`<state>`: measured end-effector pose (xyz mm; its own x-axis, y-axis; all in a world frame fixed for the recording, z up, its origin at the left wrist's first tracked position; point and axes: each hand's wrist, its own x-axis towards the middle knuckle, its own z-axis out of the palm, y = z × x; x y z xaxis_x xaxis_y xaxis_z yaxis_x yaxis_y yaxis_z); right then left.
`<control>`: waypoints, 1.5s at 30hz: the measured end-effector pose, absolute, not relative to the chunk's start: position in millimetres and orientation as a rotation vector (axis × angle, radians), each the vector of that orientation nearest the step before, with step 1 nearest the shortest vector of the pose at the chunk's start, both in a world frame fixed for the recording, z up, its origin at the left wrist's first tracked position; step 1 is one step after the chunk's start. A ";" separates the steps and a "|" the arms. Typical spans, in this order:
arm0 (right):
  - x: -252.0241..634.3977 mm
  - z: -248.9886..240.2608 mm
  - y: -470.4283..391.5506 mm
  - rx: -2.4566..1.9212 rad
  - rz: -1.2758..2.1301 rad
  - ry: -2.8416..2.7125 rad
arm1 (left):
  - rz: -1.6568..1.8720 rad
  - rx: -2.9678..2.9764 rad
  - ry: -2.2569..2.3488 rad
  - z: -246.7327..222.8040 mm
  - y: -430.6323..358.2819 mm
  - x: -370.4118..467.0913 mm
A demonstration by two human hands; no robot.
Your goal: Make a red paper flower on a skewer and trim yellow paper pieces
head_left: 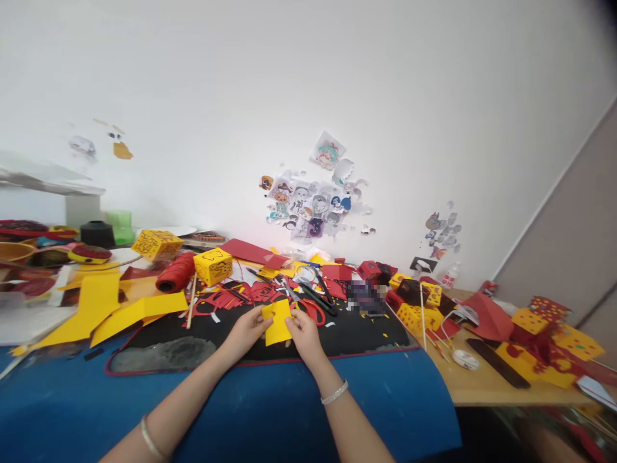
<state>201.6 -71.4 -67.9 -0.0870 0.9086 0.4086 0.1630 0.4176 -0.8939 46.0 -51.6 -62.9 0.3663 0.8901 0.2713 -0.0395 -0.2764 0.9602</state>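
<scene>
A small piece of yellow paper (277, 329) is held up over the black mat (226, 341), with a hand at each side. My left hand (247, 333) pinches its left edge between thumb and fingers. At the other edge, my right hand (304, 332) grips the paper the same way. Just behind the hands lie red-handled scissors (314, 312) and a heap of red paper cut-outs (226, 298). Whether the sheet is folded I cannot tell.
Decorated yellow boxes (213, 266) and a red thread spool (176, 272) stand at the back left. Large yellow paper strips (139, 314) lie left of the mat. Thin sticks, a white computer mouse (465, 359) and more red and yellow paper pieces crowd the right side.
</scene>
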 end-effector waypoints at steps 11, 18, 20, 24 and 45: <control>205.0 -68.9 -69.0 -0.850 1.041 -1.516 | 0.933 1.393 0.729 -48.2 -68.0 41.5; 200.0 -64.9 -70.3 -0.806 1.040 -1.524 | 1.105 1.487 0.891 -49.9 -61.8 37.4; 199.3 -62.7 -72.6 -0.801 1.049 -1.534 | 1.161 1.503 0.916 -49.6 -60.6 36.5; 199.5 -65.2 -72.3 -0.849 1.019 -1.592 | 1.171 1.536 0.939 -48.1 -61.7 37.1; 186.9 -59.3 -63.3 -0.952 0.994 -1.605 | 1.216 1.928 1.166 -51.2 -53.3 36.7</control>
<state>186.9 -63.3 -59.3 -0.2094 0.9208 0.3290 0.1158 0.3575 -0.9267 36.7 -53.3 -51.2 0.2051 0.8904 0.4064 0.3686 -0.4549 0.8107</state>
